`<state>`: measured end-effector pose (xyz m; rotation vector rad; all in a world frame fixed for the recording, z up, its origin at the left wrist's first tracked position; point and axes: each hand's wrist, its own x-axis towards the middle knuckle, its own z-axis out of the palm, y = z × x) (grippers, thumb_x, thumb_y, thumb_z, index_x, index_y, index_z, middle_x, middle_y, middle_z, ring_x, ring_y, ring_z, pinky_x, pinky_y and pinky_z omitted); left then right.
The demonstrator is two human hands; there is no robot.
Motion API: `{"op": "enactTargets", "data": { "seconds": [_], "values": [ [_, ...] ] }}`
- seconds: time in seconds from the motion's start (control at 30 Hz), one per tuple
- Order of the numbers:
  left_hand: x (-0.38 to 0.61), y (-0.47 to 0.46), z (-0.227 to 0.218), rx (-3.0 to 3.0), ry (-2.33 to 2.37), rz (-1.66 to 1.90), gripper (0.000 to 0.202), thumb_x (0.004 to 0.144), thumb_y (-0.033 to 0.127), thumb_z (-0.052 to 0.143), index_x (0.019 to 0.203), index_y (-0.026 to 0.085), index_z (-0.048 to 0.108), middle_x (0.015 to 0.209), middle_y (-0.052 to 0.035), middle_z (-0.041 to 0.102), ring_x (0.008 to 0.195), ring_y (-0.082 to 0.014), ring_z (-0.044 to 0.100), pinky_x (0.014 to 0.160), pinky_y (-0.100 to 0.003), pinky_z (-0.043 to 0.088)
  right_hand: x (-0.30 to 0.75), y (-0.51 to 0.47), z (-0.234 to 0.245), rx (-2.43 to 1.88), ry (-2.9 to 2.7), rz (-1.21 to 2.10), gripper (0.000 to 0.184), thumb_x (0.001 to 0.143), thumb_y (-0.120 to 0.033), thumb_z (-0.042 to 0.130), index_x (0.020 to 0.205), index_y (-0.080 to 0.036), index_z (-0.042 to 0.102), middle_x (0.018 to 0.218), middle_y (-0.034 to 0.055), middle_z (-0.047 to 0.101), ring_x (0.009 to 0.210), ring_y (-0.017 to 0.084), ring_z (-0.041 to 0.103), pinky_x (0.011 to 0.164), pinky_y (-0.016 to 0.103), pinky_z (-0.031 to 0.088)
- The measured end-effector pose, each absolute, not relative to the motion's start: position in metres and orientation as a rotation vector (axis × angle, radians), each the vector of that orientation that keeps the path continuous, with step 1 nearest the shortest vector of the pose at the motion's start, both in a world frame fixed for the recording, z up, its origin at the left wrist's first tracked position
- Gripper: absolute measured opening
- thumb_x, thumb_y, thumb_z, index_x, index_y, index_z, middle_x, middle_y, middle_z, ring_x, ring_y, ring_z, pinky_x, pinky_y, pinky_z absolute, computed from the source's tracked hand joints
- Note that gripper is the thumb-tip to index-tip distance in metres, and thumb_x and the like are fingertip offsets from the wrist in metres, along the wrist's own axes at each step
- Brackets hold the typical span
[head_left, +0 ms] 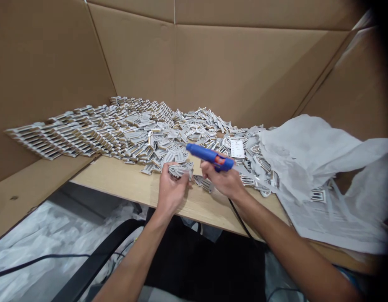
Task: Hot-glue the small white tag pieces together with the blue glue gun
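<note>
While the right hand [222, 180] clamps its fingers on a blue hot glue gun [209, 156], the left hand [171, 191] pinches a grey cut-out [180, 170] near the wooden table edge [118, 195].

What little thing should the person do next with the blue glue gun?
Probably tilt the blue glue gun in the right hand down toward the grey piece in the left hand. Its nozzle is close to that piece but aims past it, so a small tilt seems sensible.
</note>
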<state>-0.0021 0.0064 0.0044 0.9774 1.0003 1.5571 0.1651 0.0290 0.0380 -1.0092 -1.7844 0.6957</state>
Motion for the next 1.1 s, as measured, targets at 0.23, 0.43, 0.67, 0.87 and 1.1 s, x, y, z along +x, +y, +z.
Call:
{"op": "enactTargets", "data": {
  "seconds": [0.23, 0.43, 0.67, 0.87, 1.1],
  "values": [
    [-0.006, 0.008, -0.001, 0.985, 1.018, 1.683, 0.04, 0.068, 0.027, 0.091, 0.1, 0.018, 0.069, 0.082, -0.0028, 0.074, 0.073, -0.0136, 0.068, 0.071, -0.023, 0.052, 0.183, 0.039, 0.045, -1.081, -1.505, 0.755, 0.058, 0.092, -0.076, 0.054, 0.08, -0.02, 0.063, 0.062, 0.0023, 0.062, 0.051, 0.014, 0.053, 0.051, 0.029, 0.042],
    [-0.004, 0.011, 0.001, 0.767, 0.965, 1.738, 0.04, 0.066, 0.028, 0.09, 0.099, 0.013, 0.072, 0.088, -0.0104, 0.077, 0.079, -0.02, 0.073, 0.072, -0.027, 0.056, 0.191, 0.032, 0.062, -1.253, -1.943, 0.5, 0.056, 0.09, -0.073, 0.06, 0.07, -0.02, 0.062, 0.062, 0.002, 0.06, 0.056, 0.014, 0.053, 0.055, 0.029, 0.04],
    [-0.002, 0.011, 0.005, 0.688, 1.051, 1.777, 0.037, 0.062, 0.02, 0.084, 0.096, 0.014, 0.068, 0.074, -0.0074, 0.074, 0.069, -0.0188, 0.071, 0.062, -0.024, 0.052, 0.191, 0.029, 0.067, -1.093, -2.244, 0.342, 0.047, 0.093, -0.063, 0.064, 0.075, -0.02, 0.062, 0.064, -0.0021, 0.056, 0.057, 0.012, 0.047, 0.058, 0.029, 0.034],
    [-0.004, 0.012, 0.002, 0.749, 1.046, 1.771, 0.039, 0.063, 0.02, 0.08, 0.099, 0.014, 0.066, 0.069, -0.0043, 0.072, 0.059, -0.0128, 0.063, 0.057, -0.021, 0.047, 0.188, 0.032, 0.061, -1.071, -2.315, 0.342, 0.047, 0.094, -0.061, 0.064, 0.072, -0.019, 0.06, 0.064, -0.0024, 0.055, 0.056, 0.011, 0.046, 0.058, 0.028, 0.033],
    [-0.004, 0.01, 0.003, 0.768, 1.052, 1.747, 0.039, 0.065, 0.023, 0.08, 0.099, 0.015, 0.065, 0.072, -0.0047, 0.072, 0.058, -0.013, 0.063, 0.058, -0.022, 0.047, 0.182, 0.033, 0.056, -1.027, -2.37, 0.322, 0.046, 0.095, -0.058, 0.064, 0.071, -0.019, 0.059, 0.065, -0.0019, 0.055, 0.058, 0.011, 0.048, 0.059, 0.026, 0.032]
  ]
}}
